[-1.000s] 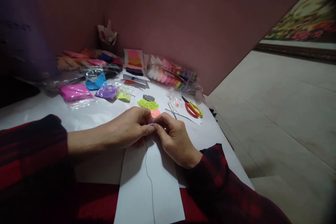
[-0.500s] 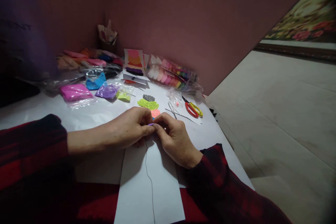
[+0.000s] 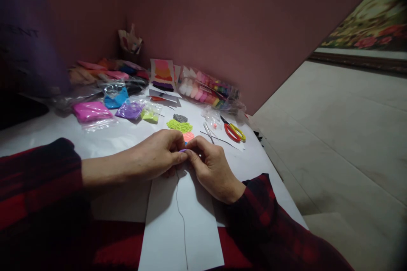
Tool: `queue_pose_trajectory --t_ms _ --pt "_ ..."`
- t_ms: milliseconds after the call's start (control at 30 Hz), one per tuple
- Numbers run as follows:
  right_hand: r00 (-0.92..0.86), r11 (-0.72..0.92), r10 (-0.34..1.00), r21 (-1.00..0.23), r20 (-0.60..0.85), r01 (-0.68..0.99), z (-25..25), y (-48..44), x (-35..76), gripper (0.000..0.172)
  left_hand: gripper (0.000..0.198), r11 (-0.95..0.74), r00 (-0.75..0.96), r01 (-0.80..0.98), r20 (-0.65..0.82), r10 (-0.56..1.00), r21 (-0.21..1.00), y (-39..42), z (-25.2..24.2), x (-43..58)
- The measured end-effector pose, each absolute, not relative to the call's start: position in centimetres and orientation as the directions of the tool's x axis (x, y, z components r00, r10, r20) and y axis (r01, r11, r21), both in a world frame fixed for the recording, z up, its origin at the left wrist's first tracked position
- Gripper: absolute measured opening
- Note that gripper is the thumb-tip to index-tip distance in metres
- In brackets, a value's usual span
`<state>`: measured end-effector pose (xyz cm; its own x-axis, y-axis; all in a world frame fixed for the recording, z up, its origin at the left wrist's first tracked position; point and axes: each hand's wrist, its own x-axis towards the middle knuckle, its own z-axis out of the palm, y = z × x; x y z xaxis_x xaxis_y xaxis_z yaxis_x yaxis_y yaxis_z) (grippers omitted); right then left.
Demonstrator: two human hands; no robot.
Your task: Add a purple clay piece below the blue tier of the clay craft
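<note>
Between the fingertips of both hands is a small piece of purple clay point(image 3: 183, 150), mostly hidden by the fingers. My left hand point(image 3: 162, 152) pinches it from the left, and my right hand point(image 3: 211, 169) pinches it from the right. Both hands are over a white sheet of paper point(image 3: 165, 224) with a wavy drawn line running down it. Just beyond the fingers, shaped clay patches show on the paper: grey clay point(image 3: 180, 118), textured yellow-green clay point(image 3: 179, 125) and coral clay point(image 3: 188, 136). A sliver of blue lies below the coral one, partly covered by my fingers.
Red-and-yellow scissors point(image 3: 234, 131) and a slim silver tool point(image 3: 209, 132) lie to the right. Bags of pink clay point(image 3: 92, 111), blue clay point(image 3: 116, 98) and purple clay point(image 3: 129, 110) sit at the left. A pack of coloured clay point(image 3: 203, 89) rests against the wall.
</note>
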<state>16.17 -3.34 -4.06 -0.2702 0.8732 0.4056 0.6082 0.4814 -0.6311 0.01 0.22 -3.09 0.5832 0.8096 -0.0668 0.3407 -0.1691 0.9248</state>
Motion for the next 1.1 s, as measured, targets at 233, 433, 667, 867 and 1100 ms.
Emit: queue_pose_trajectory --t_ms 233,433,667,867,1100 --pt "-0.276 0.493 0.867 -0.625 0.415 0.606 -4.14 -3.37 16.23 0.009 0.017 -0.162 0.585 0.343 -0.075 0.807 0.925 0.25 -3.02 -0.05" --pt "-0.274 0.487 0.870 -0.631 0.410 0.604 -4.04 -3.27 16.16 0.010 0.017 -0.174 0.585 0.349 -0.070 0.808 0.921 0.20 -2.90 -0.01" --pt "-0.277 0.493 0.866 -0.625 0.416 0.605 -4.09 -3.34 16.15 0.010 0.017 -0.180 0.590 0.340 -0.060 0.805 0.923 0.19 -3.02 -0.05" --pt "-0.271 0.491 0.867 -0.624 0.418 0.608 -4.06 -3.30 16.18 0.010 0.017 -0.183 0.584 0.352 -0.063 0.809 0.918 0.22 -2.95 -0.05" --pt "-0.272 0.486 0.870 -0.630 0.410 0.606 -4.06 -3.31 16.20 0.009 0.016 -0.192 0.589 0.344 -0.052 0.807 0.919 0.35 -3.02 0.05"
